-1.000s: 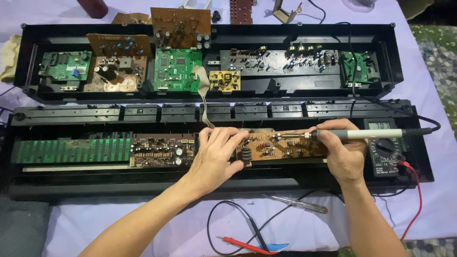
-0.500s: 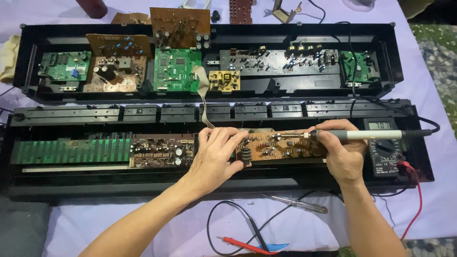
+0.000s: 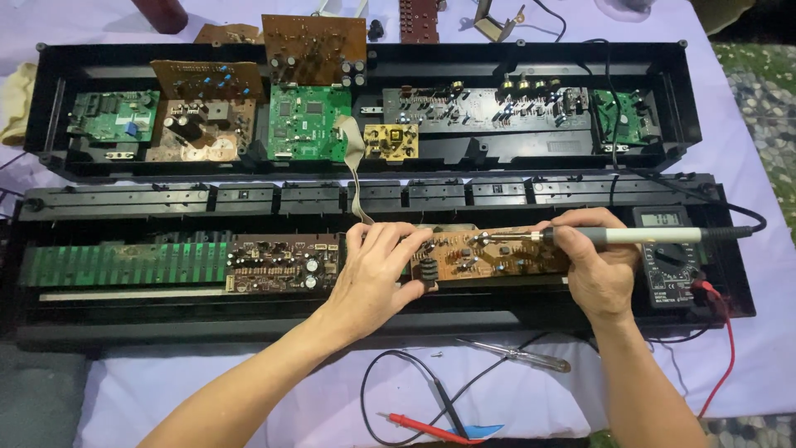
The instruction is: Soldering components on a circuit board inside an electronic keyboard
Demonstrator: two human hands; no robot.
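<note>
My right hand grips a soldering iron with a grey handle, its metal tip resting on a brown circuit board in the near half of an opened black keyboard case. My left hand lies on the left end of that same board, fingers curled over its edge beside a black jack socket. A darker brown board sits just left of my left hand.
A black multimeter with red lead stands right of my right hand. A screwdriver and a red probe with black cable lie on the lilac cloth. The far case half holds green, brown and yellow boards.
</note>
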